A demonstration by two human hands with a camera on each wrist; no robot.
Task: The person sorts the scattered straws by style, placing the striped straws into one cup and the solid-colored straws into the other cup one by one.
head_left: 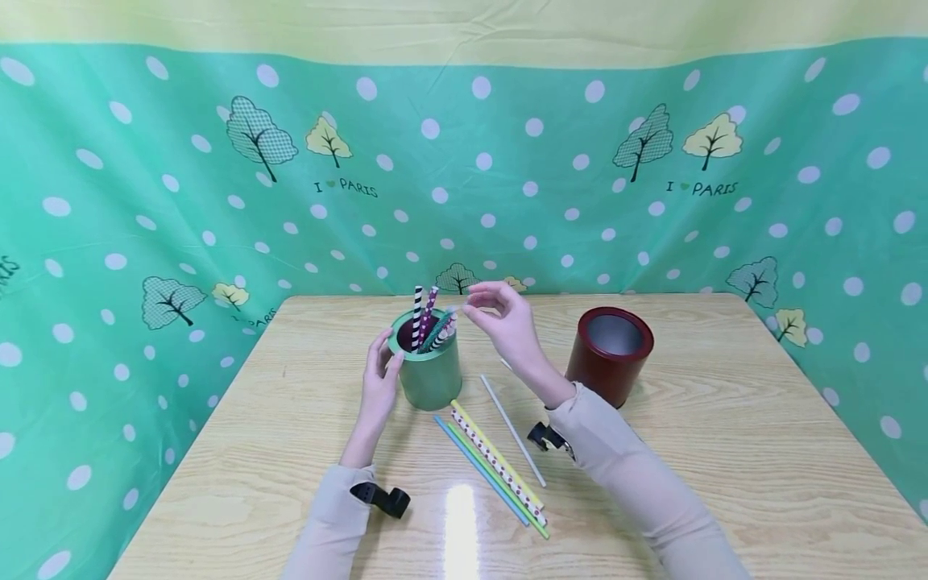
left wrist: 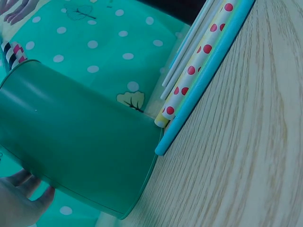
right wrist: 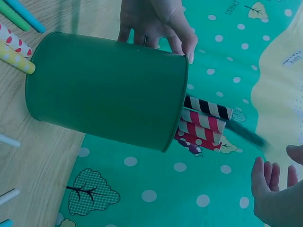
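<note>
While the left hand (head_left: 379,379) gripped the green can (head_left: 431,383) near its top with curled fingers, apparently to steady it, the can stood upright on the desk (head_left: 254,483), patterned straws (head_left: 416,316) inside. Just beside a blurred green straw (right wrist: 247,134) jutting out, the right hand (head_left: 515,332) had its fingers parted, seemingly holding nothing.

Wood-grain tbl (head_left: 239,451) glossy, green can (head_left: 432,380) smooth, red can (head_left: 609,364) w/ metallic-lkg int.

a dotted green curtain (head_left: 406,129) I see spanning the upper frame, its pale yellow band (head_left: 652,32) along the top, printed trees (head_left: 261,135) upper left and right, PARIS lettering (head_left: 358,188) beneath, a wood-grain table (head_left: 761,451) below, a dark red can (head_left: 607,366) right of centre on my feed
</note>
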